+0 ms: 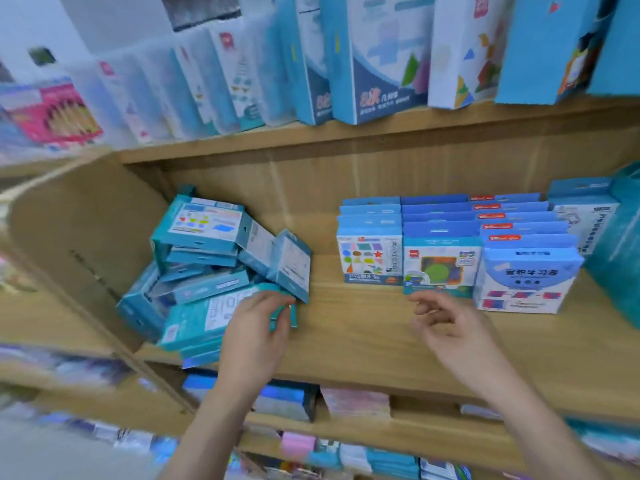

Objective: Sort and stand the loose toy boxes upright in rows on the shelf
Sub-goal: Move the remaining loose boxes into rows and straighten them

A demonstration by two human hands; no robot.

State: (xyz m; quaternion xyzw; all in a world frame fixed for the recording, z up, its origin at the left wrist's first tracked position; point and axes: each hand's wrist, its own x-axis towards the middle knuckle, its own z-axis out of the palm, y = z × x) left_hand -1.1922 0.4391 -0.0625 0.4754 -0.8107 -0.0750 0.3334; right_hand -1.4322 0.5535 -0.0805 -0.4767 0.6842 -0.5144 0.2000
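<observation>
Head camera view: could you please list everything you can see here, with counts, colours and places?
Light wooden shelf: one board in focus, tan, centre; further boards above and below.
Loose teal cardboard toy boxes: a jumbled pile, count unclear, teal and white, left end of that shelf.
Upright blue-and-white toy boxes: three neat rows side by side, right of centre; more boxes stand further right.
Tall blue-and-white boxes: a leaning row, upper shelf.
Pink box: one, upper left, blurred.
Blurred assorted boxes: count unclear, blue and pink, lower shelves.
Left hand: grips the front teal box of the pile.
Right hand: fingers relaxed, holding nothing, before the rows.
</observation>
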